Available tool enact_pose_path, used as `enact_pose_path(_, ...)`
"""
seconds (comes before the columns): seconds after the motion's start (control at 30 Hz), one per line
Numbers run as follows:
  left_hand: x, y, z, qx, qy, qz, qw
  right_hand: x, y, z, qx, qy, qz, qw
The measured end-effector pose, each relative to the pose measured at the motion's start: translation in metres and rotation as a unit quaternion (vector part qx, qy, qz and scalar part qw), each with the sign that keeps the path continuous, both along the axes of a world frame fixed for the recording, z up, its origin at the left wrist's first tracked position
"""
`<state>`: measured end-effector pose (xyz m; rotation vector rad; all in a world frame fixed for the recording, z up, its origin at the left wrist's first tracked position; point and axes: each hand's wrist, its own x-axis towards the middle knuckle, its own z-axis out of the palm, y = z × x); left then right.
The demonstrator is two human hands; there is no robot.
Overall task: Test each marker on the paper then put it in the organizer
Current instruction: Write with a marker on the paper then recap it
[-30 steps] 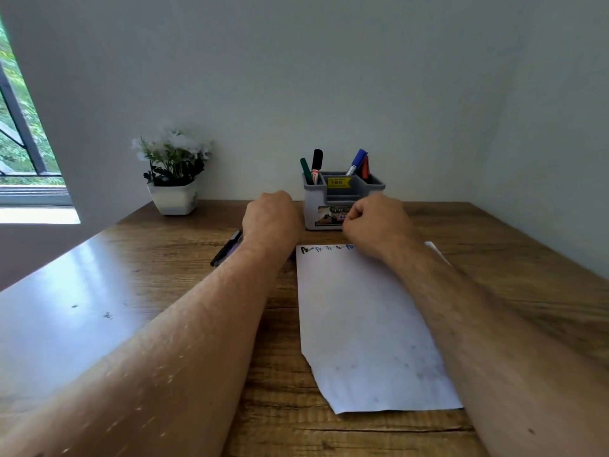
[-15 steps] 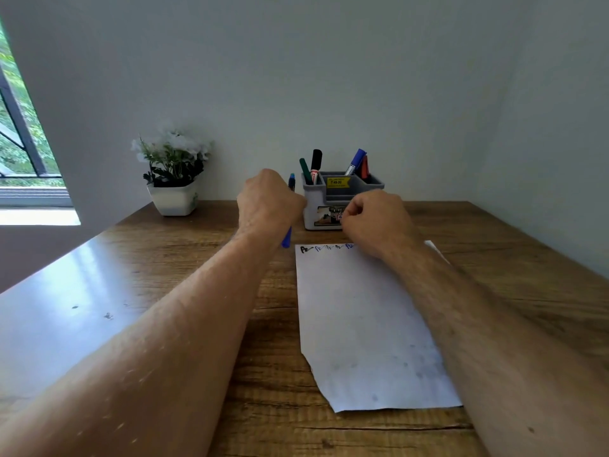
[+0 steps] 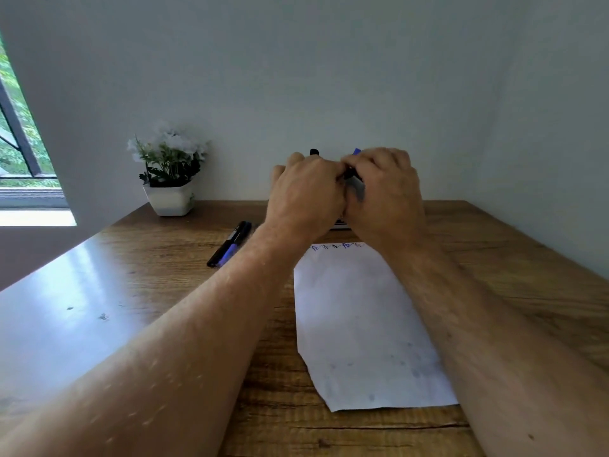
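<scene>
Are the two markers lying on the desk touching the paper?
Apart. The head view shows the markers lying left of the paper, with bare desk wood and the left forearm between them.

Both hands [image 3: 346, 189] gripping a marker [image 3: 354, 179], paper [image 3: 362, 318] below

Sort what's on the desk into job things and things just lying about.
Job: paper; two markers on the desk; marker held between left hand and right hand; organizer, mostly hidden.
Lying about: potted plant.
</scene>
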<state>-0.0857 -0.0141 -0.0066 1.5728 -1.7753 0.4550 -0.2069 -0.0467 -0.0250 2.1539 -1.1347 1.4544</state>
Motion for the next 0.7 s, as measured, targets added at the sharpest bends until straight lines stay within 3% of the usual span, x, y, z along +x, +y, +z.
enact_pose_path(0.1,0.004,-0.002,-0.005,-0.012,-0.057,0.004,0.998,-0.004,0.001,0.001,0.024,0.044,-0.028,0.998)
enact_pose_path(0.2,0.010,-0.007,-0.011,-0.039,-0.037,0.001,0.999,-0.004,0.004,0.003,0.086,0.038,-0.010,0.996)
enact_pose_path(0.33,0.008,-0.010,-0.015,-0.012,0.114,0.010,0.993,-0.003,0.007,0.004,0.145,-0.020,-0.010,0.989)
enact_pose_path(0.4,0.006,-0.010,-0.016,-0.003,0.223,-0.006,0.975,-0.003,0.007,0.004,0.155,-0.057,-0.011,0.986)
enact_pose_path(0.53,0.011,-0.011,-0.010,-0.007,0.485,-0.098,0.869,-0.007,0.004,0.005,0.197,-0.085,0.016,0.977)
enact_pose_path(0.7,0.021,-0.015,-0.010,0.000,0.650,-0.208,0.731,-0.003,-0.002,0.000,0.269,-0.057,0.074,0.959)
